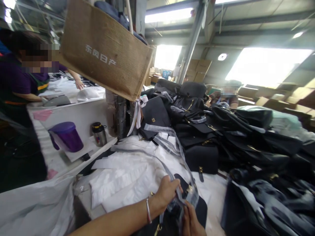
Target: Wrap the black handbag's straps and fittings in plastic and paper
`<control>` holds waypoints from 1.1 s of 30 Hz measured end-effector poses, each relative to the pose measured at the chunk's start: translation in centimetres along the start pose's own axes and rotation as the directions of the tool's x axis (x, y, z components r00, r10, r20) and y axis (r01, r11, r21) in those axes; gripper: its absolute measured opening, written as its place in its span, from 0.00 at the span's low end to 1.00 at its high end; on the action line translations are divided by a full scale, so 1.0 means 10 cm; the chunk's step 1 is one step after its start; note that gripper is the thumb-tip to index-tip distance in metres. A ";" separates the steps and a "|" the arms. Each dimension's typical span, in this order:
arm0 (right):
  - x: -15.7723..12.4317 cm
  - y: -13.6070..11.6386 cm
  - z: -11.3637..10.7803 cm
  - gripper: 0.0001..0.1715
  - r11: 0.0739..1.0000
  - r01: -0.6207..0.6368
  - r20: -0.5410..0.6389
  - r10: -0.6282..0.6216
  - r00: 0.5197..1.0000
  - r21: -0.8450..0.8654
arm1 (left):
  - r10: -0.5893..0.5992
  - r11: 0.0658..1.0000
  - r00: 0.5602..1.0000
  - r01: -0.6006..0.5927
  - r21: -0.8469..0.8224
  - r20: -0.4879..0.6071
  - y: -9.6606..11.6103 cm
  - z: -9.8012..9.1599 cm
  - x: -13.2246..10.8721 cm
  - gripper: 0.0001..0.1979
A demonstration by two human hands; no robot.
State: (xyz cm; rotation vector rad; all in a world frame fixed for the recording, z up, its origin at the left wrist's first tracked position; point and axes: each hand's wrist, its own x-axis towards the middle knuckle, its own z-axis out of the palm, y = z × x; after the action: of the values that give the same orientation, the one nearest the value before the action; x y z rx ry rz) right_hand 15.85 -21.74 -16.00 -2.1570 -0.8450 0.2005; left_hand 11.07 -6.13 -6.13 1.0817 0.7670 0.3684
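My left hand (167,193), with a bangle at its wrist, is closed on a long strap (183,154) wrapped in clear plastic film. The strap loops away over the white sheets and curves back toward my hands. Lower down, my right hand (193,219) pinches the same plastic-wrapped strap, its fingertips partly hidden. Beneath both hands lies a black handbag (202,208) with gold-coloured metal fittings, largely covered by my hands and the film.
Soft white sheets (123,177) are heaped in front of me. A pile of black bags (201,157) rises ahead and right. A brown tote bag (105,49) hangs overhead. To the left are a purple jug (70,137), a steel flask (99,134) and a co-worker (22,75); another person sits behind the pile.
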 end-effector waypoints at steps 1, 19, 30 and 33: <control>-0.03 -0.01 0.00 0.30 0.999 0.000 0.010 0.001 1.000 -0.038 | -0.003 1.000 1.000 0.003 0.005 0.002 -0.03 0.01 -0.01 0.11; 0.15 -0.40 -0.09 0.21 0.987 0.053 -0.024 -0.049 0.998 0.154 | 0.451 0.747 0.828 -0.554 0.367 0.332 1.11 0.35 0.03 0.24; 0.10 -0.60 -0.16 0.18 0.985 0.141 0.215 -0.159 0.964 0.095 | 0.552 0.722 0.782 -0.622 0.303 0.289 1.07 0.25 0.27 0.20; 0.18 -0.40 -0.46 0.21 0.996 0.012 0.112 -0.022 0.993 0.092 | 0.314 0.858 0.899 -0.406 0.314 0.305 0.68 0.20 0.43 0.19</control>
State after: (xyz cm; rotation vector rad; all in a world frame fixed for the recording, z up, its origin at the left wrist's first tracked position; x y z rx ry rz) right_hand 17.02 -21.64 -9.76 -2.0679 -0.9006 0.3485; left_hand 16.04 -1.76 -1.18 1.6099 0.4123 0.4085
